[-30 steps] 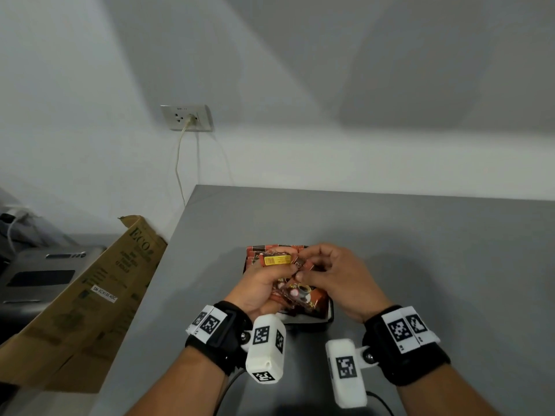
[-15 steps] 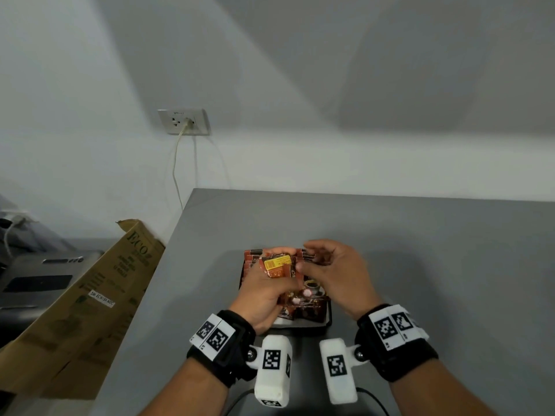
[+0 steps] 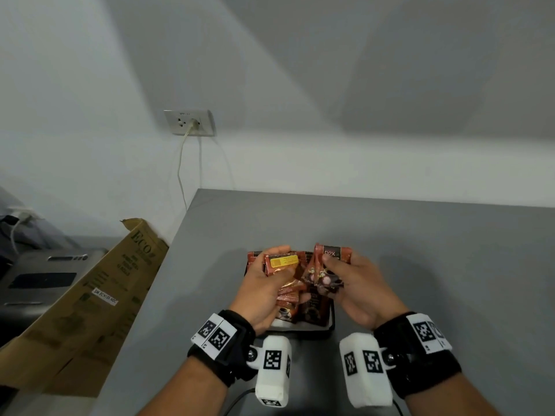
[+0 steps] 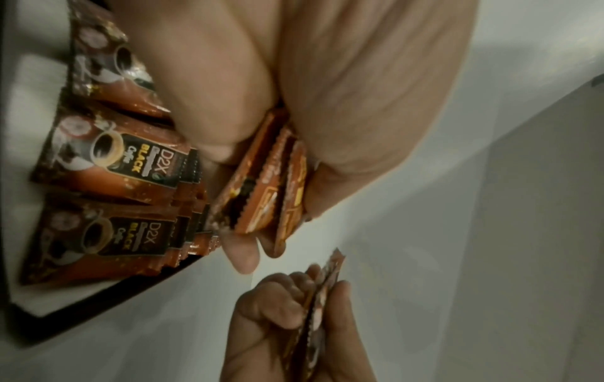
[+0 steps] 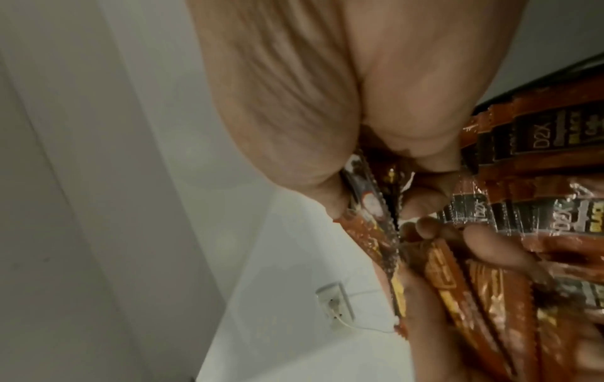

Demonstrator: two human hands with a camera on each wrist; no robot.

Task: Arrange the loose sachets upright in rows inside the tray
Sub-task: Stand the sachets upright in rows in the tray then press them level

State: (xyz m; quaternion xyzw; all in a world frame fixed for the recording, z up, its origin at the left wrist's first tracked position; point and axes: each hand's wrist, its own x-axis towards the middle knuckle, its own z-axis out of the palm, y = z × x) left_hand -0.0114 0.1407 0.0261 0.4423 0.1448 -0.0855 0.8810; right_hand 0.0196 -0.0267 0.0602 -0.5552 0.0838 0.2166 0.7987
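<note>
Your left hand [image 3: 264, 291] has its fingers [image 4: 212, 116] curled round a small stack of sachets [image 3: 282, 264], yellow label up, held over the tray's [image 3: 303, 328] 11 o'clock part. Your right hand [image 3: 359, 288] pinches a single sachet [image 3: 326, 270] between thumb and fingers, upright, just beside the stack at its 3 o'clock. The tray sits on the grey bench [image 3: 420, 250] near its 6 o'clock edge, more sachets [image 4: 108, 160] overlapping in rows inside. A cardboard box [image 3: 99, 295] leans at the bench's 9 o'clock.
</note>
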